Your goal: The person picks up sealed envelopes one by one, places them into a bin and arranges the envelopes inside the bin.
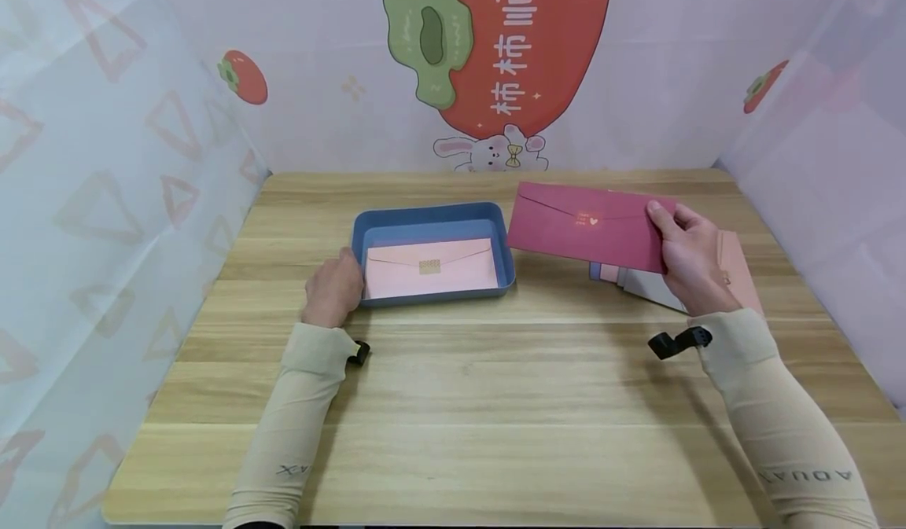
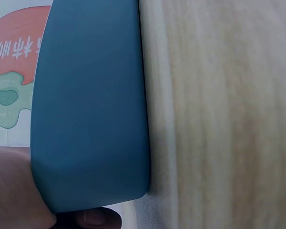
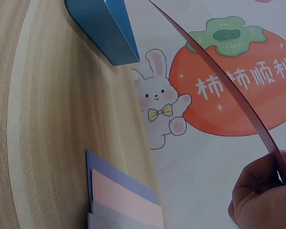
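Note:
A blue tray (image 1: 439, 299) with low walls sits left of the table's middle, and a pale pink envelope (image 1: 460, 273) with a gold patch lies inside it. My left hand (image 1: 334, 287) grips the tray's left end; in the left wrist view the thumb and a fingertip show at the corner of the tray (image 2: 90, 105). Over the table on the right, my right hand (image 1: 694, 258) pinches a dark red envelope (image 1: 580, 226) by its right end. That envelope (image 3: 229, 86) appears nearly edge-on in the right wrist view, above the table.
Below the red envelope and right hand lie several envelopes, among them a grey one (image 1: 651, 287) and a pink one (image 1: 738, 266); a purple-blue one (image 3: 119, 174) shows at the pile's edge. Behind the wooden table (image 1: 481, 403) hangs a printed backdrop (image 1: 340, 120).

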Motion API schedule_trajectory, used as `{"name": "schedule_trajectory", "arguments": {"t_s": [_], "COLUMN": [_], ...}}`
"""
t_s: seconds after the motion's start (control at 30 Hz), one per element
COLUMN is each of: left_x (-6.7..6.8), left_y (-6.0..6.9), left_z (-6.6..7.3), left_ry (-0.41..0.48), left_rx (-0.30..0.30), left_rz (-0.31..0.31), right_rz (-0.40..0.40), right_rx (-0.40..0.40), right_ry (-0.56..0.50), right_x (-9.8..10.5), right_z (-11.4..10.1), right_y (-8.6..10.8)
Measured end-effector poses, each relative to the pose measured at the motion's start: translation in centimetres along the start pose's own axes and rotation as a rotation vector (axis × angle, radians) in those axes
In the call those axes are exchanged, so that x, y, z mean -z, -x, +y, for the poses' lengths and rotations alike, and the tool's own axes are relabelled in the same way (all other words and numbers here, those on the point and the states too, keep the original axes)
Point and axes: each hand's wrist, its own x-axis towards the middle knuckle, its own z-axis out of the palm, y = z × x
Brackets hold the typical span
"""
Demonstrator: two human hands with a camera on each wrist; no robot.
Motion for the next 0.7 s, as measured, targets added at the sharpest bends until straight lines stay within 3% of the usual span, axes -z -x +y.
{"name": "schedule_trajectory", "arguments": {"t_s": [0.37,0.7], "left_x": [0.2,0.2], "left_y": [0.1,0.1], "left_z": [-0.1,0.0], "left_ry": [-0.007,-0.001], "left_rx": [-0.002,-0.003], "left_rz": [-0.001,-0.004], "right_rz": [-0.03,-0.073], "right_rx": [-0.013,0.034], "right_ry": [0.033,0.084], "right_x": [-1.0,-2.0], "right_z": [0.3,0.6], "right_y": [-0.2,0.0]}}
